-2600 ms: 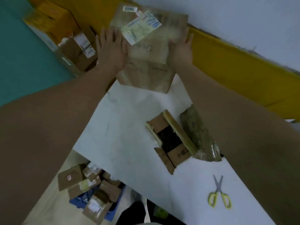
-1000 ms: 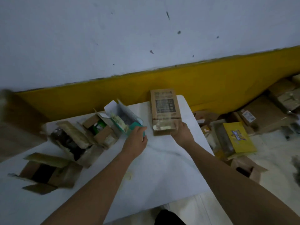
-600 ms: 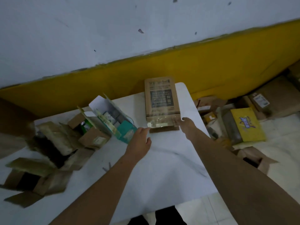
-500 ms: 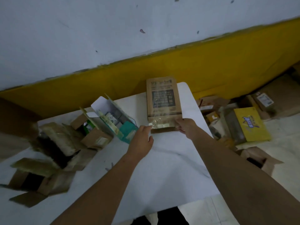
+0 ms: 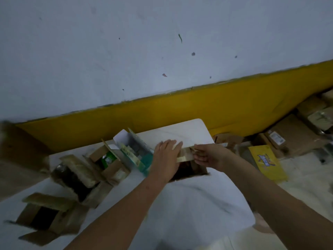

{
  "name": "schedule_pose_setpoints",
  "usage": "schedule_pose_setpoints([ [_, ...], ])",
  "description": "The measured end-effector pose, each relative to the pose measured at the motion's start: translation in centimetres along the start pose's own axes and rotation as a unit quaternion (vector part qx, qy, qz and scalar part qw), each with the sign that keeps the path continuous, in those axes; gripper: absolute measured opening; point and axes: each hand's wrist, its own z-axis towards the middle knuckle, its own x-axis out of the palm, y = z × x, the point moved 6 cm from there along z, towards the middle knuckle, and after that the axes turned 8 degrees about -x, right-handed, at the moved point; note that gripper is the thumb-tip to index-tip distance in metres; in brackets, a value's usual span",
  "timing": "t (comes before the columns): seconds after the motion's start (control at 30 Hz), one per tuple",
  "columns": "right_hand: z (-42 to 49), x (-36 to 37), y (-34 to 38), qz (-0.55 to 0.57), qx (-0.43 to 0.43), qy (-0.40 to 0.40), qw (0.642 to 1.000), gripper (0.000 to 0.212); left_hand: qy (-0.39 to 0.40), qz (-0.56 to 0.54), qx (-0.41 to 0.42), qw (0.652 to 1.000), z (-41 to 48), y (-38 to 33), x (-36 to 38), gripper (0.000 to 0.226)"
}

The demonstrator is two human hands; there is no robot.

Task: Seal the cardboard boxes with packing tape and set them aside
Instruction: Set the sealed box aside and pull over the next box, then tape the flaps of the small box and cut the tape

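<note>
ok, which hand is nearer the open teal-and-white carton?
Left. The left hand sits right beside the teal-and-white carton, just to its right; the right hand is farther right, on the brown box's far side.

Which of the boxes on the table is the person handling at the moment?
The brown box at the table's right end: the left hand lies flat on its flap and the right hand pinches it. The other boxes sit untouched to its left.

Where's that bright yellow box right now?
In the head view, the yellow box lies on the floor right of the white table, just in front of brown cartons by the wall.
</note>
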Motion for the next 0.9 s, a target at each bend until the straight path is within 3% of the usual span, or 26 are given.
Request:
schedule_pose_setpoints([
  [0.07,-3.1,0.3,0.9,-0.082,0.003,-0.001,0.997,0.013,0.002,-0.019,0.023,1.0,-1.2,-0.5,-2.0,0.051],
  [0.13,-5.6,0.1,2.0,-0.275,-0.038,-0.024,0.96,0.023,0.029,-0.052,0.038,0.998,-2.7,-0.5,-3.9,0.045],
  [0.3,-9.7,2.5,2.9,-0.596,-0.182,-0.006,0.782,0.05,0.102,-0.147,0.011,0.984,-6.9,1.4,-6.9,0.023],
  [0.37,-11.1,4.6,2.5,-0.622,-0.262,-0.009,0.738,0.04,0.137,-0.159,-0.021,0.977,-8.3,3.0,-7.0,0.034],
  [0.4,-11.8,5.9,2.1,-0.616,-0.299,0.02,0.729,0.047,0.154,-0.162,-0.029,0.974,-8.9,3.7,-7.1,0.035],
  [0.47,-12.1,8.4,0.6,-0.615,-0.343,0.128,0.698,0.086,0.181,-0.149,-0.035,0.971,-10.2,5.3,-7.4,0.027],
  [0.5,-11.8,9.4,-0.4,-0.62,-0.343,0.183,0.681,0.091,0.192,-0.142,-0.04,0.97,-10.8,6.1,-7.6,0.024],
  [0.53,-11.3,10.3,-1.4,-0.616,-0.346,0.226,0.671,0.082,0.2,-0.145,-0.049,0.968,-11.3,6.9,-7.6,0.023],
  [0.6,-9.8,11.4,-2.6,-0.596,-0.368,0.23,0.675,0.036,0.216,-0.172,-0.069,0.959,-12.3,8.3,-7.4,0.025],
  [0.63,-9.4,11.9,-2.8,-0.579,-0.373,0.215,0.692,0.016,0.223,-0.184,-0.076,0.954,-12.7,8.8,-7.3,0.026],
  [0.67,-8.9,12.2,-2.9,-0.555,-0.365,0.2,0.72,0.009,0.226,-0.187,-0.079,0.953,-13.0,9.1,-7.2,0.027],
  [0.77,-8.0,12.7,-3.5,-0.503,-0.323,0.191,0.779,0.022,0.234,-0.172,-0.082,0.953,-13.7,9.5,-6.6,0.024],
  [0.9,-7.5,12.1,-3.9,-0.484,-0.307,0.182,0.799,0.012,0.214,-0.144,-0.069,0.964,-13.7,9.3,-6.0,0.025],
])
